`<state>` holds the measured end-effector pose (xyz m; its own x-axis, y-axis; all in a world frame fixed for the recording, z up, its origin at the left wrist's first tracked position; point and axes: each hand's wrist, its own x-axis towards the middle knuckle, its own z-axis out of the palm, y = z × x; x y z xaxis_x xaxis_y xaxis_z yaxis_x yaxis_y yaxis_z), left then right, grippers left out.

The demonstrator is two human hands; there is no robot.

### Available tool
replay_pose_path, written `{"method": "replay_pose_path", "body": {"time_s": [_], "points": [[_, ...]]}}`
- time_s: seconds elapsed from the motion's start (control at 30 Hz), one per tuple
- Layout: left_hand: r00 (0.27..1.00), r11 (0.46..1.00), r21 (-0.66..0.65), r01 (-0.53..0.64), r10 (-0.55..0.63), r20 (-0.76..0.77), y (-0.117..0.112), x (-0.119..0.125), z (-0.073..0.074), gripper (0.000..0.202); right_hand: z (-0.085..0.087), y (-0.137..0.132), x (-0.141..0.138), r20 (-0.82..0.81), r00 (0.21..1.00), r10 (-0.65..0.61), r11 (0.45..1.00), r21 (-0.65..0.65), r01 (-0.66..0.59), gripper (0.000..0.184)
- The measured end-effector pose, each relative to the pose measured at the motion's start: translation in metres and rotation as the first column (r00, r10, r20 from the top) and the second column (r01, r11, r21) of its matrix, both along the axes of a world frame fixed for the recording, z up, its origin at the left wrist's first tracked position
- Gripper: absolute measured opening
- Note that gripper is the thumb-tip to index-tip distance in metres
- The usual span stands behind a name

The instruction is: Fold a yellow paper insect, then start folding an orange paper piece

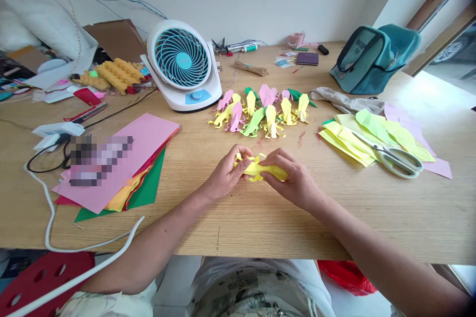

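Between both hands, low over the middle of the wooden table, is a yellow paper cutout [253, 168] with curled, fringed edges. My left hand [231, 171] pinches its left end between thumb and fingers. On the right end, my right hand [288, 178] is closed with thumb and fingertips on the paper. Just beyond the hands lies a group of folded paper pieces with cut fringes, among them a yellow one [272, 121], a pink one [236, 116] and a light green one [255, 123]. The fingers cover part of the paper I hold.
White-handled scissors [401, 161] lie on yellow and green paper sheets [344, 141] at the right. A pink paper sheet [148, 133] tops a coloured stack at the left. Behind stand a fan [182, 59] and a teal bag [372, 62]. A white cable [50, 208] runs along the left.
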<state>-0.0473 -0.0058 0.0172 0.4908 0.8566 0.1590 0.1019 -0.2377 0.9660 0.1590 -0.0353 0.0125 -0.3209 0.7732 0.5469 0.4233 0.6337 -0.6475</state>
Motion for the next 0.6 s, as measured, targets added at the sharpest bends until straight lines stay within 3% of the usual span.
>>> {"method": "replay_pose_path", "body": {"time_s": [0.2, 0.4, 0.47, 0.53, 0.6], "points": [[0.999, 0.996, -0.089, 0.022, -0.017, 0.049, 0.0, 0.001, 0.002, 0.037, -0.002, 0.001, -0.001, -0.044, 0.999, 0.008, 0.997, -0.078, -0.011, 0.015], [0.976, 0.954, -0.294, 0.056, 0.01, 0.218, 0.003, -0.003, 0.009, 0.056, -0.002, 0.001, -0.005, -0.142, 0.982, -0.127, 0.974, -0.204, 0.097, 0.019], [0.98, 0.979, -0.2, -0.038, 0.076, 0.186, 0.004, -0.003, 0.01, 0.052, -0.004, 0.001, -0.006, -0.186, 0.972, -0.147, 0.964, -0.246, 0.098, 0.02], [0.98, 0.984, 0.037, -0.175, 0.17, 0.107, 0.003, -0.004, 0.011, 0.053, -0.006, 0.001, -0.007, -0.223, 0.963, -0.149, 0.962, -0.258, 0.089, 0.02], [0.972, 0.914, 0.345, -0.211, 0.235, -0.027, 0.004, -0.007, 0.013, 0.058, -0.006, 0.002, -0.007, -0.223, 0.963, -0.154, 0.968, -0.228, 0.102, 0.019]]}}
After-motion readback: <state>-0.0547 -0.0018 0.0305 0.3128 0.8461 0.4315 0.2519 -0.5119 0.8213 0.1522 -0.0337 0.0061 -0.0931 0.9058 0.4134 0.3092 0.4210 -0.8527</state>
